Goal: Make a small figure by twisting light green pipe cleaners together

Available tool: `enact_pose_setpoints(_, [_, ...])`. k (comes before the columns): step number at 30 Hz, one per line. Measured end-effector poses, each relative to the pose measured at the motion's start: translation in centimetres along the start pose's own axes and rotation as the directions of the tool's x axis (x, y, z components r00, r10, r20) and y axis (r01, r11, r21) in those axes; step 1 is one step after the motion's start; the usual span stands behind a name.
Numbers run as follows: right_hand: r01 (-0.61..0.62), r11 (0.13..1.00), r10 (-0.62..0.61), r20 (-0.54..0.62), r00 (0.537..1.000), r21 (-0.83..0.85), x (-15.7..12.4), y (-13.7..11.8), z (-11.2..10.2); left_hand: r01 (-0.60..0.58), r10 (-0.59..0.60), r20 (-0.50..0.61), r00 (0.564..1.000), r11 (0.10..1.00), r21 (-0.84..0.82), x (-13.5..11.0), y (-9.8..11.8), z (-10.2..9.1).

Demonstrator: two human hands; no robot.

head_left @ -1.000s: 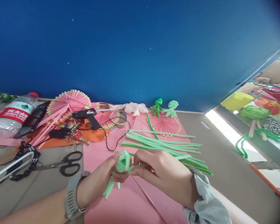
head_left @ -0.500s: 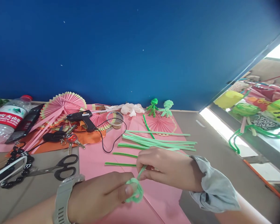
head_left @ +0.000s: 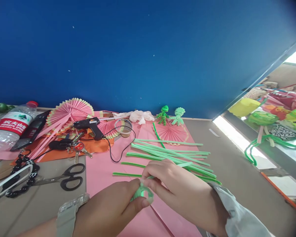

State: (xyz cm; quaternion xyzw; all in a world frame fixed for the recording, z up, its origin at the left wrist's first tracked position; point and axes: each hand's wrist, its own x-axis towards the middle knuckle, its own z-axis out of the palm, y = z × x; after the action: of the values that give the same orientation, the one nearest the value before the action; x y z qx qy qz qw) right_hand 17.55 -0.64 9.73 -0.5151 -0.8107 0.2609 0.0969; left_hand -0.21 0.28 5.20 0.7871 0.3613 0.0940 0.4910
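A coiled light-green pipe cleaner piece (head_left: 142,192) is pinched between both hands low in the middle of the view. My left hand (head_left: 111,210), with a grey watch at the wrist, grips it from the left with thumb and fingers closed. My right hand (head_left: 180,191) presses on it from the right, fingers closed round its loose end. Both hands hover over the pink paper sheet (head_left: 106,171). A loose bundle of green pipe cleaners (head_left: 172,153) lies just beyond my right hand.
Black scissors (head_left: 69,174) lie left of the hands. Further back are a black glue gun (head_left: 90,125) with its cord, keys (head_left: 76,146), folded pink paper fans (head_left: 69,112), a water bottle (head_left: 12,126), a clear cup (head_left: 123,126) and two green pipe-cleaner figures (head_left: 171,115).
The hands have closed together round the green coil; my right hand moved down and left onto it. A second ago the piece was held higher with its stems hanging down.
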Motion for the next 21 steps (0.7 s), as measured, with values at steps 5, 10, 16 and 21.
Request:
enact_pose_setpoints(5, [0.059, 0.981, -0.069, -0.051, 0.996, -0.186, -0.5, -0.5, 1.1, 0.072, -0.076, -0.063, 0.995, 0.995, -0.063, 0.4, -0.7, 0.1])
enact_pose_setpoints(10, [0.126, 0.903, -0.198, -0.137, 0.971, -0.411, -0.6, -0.3, 2.5, 0.027, -0.058, -0.079, 0.995, 0.936, -0.351, 0.9, -1.2, -0.5])
enact_pose_setpoints(16, [0.093, 0.962, -0.157, -0.239, 0.958, -0.258, -0.3, 0.0, 3.0, 0.079, -0.099, -0.001, 0.995, 0.798, -0.598, 1.4, -2.2, -0.2])
enact_pose_setpoints(21, [-0.027, 0.999, 0.011, -0.327, 0.945, -0.044, -0.4, -0.5, 2.4, 0.016, -0.044, -0.027, 0.999, 0.764, -0.645, 1.6, -2.2, -0.2])
